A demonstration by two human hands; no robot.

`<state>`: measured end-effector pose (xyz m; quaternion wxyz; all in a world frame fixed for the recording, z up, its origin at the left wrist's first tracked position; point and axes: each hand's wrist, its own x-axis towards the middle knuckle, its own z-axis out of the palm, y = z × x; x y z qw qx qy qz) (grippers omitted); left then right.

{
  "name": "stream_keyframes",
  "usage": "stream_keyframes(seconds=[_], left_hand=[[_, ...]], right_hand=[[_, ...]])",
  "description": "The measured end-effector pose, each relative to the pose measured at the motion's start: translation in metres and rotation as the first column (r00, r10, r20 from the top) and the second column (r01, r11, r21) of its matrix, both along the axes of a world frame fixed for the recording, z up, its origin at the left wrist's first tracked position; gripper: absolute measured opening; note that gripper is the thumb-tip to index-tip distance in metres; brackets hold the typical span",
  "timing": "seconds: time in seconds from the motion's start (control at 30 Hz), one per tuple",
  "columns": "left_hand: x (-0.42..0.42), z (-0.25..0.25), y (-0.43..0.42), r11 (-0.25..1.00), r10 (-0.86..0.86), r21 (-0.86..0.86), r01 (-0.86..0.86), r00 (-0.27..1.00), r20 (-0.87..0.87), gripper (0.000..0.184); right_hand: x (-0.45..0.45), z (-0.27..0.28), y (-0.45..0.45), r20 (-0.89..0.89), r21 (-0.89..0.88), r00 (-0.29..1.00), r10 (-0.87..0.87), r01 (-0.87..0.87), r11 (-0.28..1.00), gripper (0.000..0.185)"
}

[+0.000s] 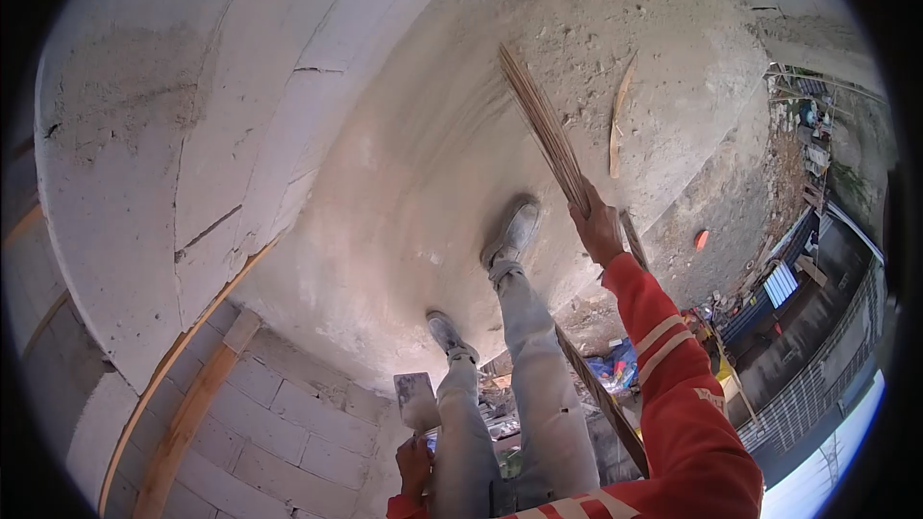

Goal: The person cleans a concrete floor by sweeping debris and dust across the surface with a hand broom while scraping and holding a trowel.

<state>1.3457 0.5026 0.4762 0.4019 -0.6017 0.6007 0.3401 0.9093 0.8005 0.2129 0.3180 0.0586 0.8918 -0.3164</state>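
My right hand (598,229) is closed around a stick broom (543,125), a bundle of thin brown sticks. The bundle slants up and left, its far ends over the dusty concrete floor (413,173). At the lower edge, my left hand (413,466) is wrapped round a tool with a flat, grey rectangular blade, like a trowel (416,402). Its handle is mostly hidden by my fingers. Both my dusty shoes (514,226) rest on the floor between the hands. Curved sweep marks show in the dust left of the broom.
A thin curved strip (620,120) lies right of the broom. Pale block walls (288,408) stand at left, with a wooden plank (197,413) against them. Beyond the floor edge at right, the ground drops away to rubble, an orange object (701,239) and a fence (836,356).
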Motion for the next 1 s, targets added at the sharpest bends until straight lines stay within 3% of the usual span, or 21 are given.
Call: stream_keyframes(seconds=[0.03,0.07,0.13,0.2,0.27,0.33,0.4,0.47,0.57,0.6,0.63,0.67,0.73,0.8,0.83,0.93,0.97,1.0], left_hand=[[-0.009,-0.003,-0.005,1.0,-0.013,0.004,0.013,1.0,-0.002,0.037],[-0.02,-0.007,-0.009,1.0,-0.028,0.008,0.028,1.0,-0.005,0.036],[-0.043,-0.012,-0.018,0.999,-0.036,-0.01,0.035,0.999,-0.034,0.036],[-0.073,-0.015,-0.026,0.998,-0.051,-0.031,0.049,0.997,-0.065,0.035],[-0.109,-0.008,-0.036,0.996,-0.085,-0.04,0.082,0.993,-0.083,0.035],[-0.124,-0.007,-0.048,0.995,-0.087,-0.053,0.082,0.991,-0.106,0.035],[-0.145,-0.016,-0.054,0.995,-0.095,-0.051,0.089,0.985,-0.146,0.035],[-0.165,-0.017,-0.062,0.993,-0.113,-0.045,0.107,0.978,-0.175,0.037],[-0.203,-0.021,-0.079,0.854,-0.52,-0.103,0.51,0.83,-0.202,0.042],[-0.209,-0.028,-0.09,0.812,-0.583,-0.123,0.571,0.778,-0.236,0.044],[-0.214,-0.04,-0.105,0.764,-0.642,-0.143,0.63,0.719,-0.266,0.045],[-0.224,-0.055,-0.12,0.71,-0.698,-0.164,0.685,0.652,-0.296,0.047],[-0.257,-0.077,-0.148,0.728,-0.677,-0.108,0.677,0.688,-0.262,0.048],[-0.296,-0.106,-0.169,0.7,-0.699,-0.07,0.71,0.663,-0.266,0.048],[-0.319,-0.123,-0.18,0.66,-0.73,-0.067,0.748,0.619,-0.291,0.048],[-0.414,-0.108,-0.19,0.584,-0.792,-0.02,0.812,0.564,-0.233,0.048],[-0.446,-0.101,-0.185,0.577,-0.798,-0.012,0.817,0.56,-0.221,0.045],[-0.48,-0.101,-0.173,0.666,-0.731,0.001,0.746,0.653,-0.196,0.043]], right_hand=[[0.016,-0.002,0.01,0.009,-0.004,0.992,0.125,-0.125,0.992,0.062],[0.025,-0.003,0.02,0.171,0.064,0.953,0.248,-0.262,0.963,0.061],[0.021,-0.016,0.042,0.307,0.185,0.867,0.393,-0.459,0.869,0.06],[-0.015,-0.045,0.08,0.227,0.303,0.916,0.329,-0.388,0.87,0.058],[-0.078,-0.054,0.108,0.114,0.376,0.992,0.061,-0.1,0.921,0.053],[-0.12,-0.044,0.124,0.0,0.352,0.994,0.11,-0.103,0.93,0.05],[-0.139,-0.017,0.113,0.024,0.371,0.997,0.074,-0.078,0.925,0.051],[-0.126,-0.01,0.101,0.05,0.242,0.997,-0.05,0.037,0.97,0.056],[-0.062,-0.019,0.067,-0.109,-0.052,0.956,-0.273,0.269,0.962,0.069],[-0.057,0.027,0.046,0.141,-0.049,0.906,-0.4,0.41,0.911,0.071],[-0.034,0.034,0.028,0.206,-0.091,0.843,-0.497,0.522,0.848,0.073],[-0.006,0.033,0.009,0.155,-0.16,0.807,-0.57,0.59,0.791,0.073],[0.046,0.035,-0.043,0.091,-0.18,0.661,-0.745,0.747,0.64,0.072],[0.063,0.055,-0.094,0.293,-0.005,0.362,-0.885,0.926,0.377,0.065],[0.055,0.061,-0.106,0.309,0.065,0.23,-0.923,0.963,0.262,0.06],[0.068,0.01,-0.162,0.398,0.134,-0.36,-0.844,0.933,-0.334,0.038],[0.048,0.0,-0.164,0.454,0.152,-0.498,-0.739,0.86,-0.487,0.03],[0.026,-0.026,-0.168,0.382,0.136,-0.507,-0.773,0.858,-0.495,0.033]])
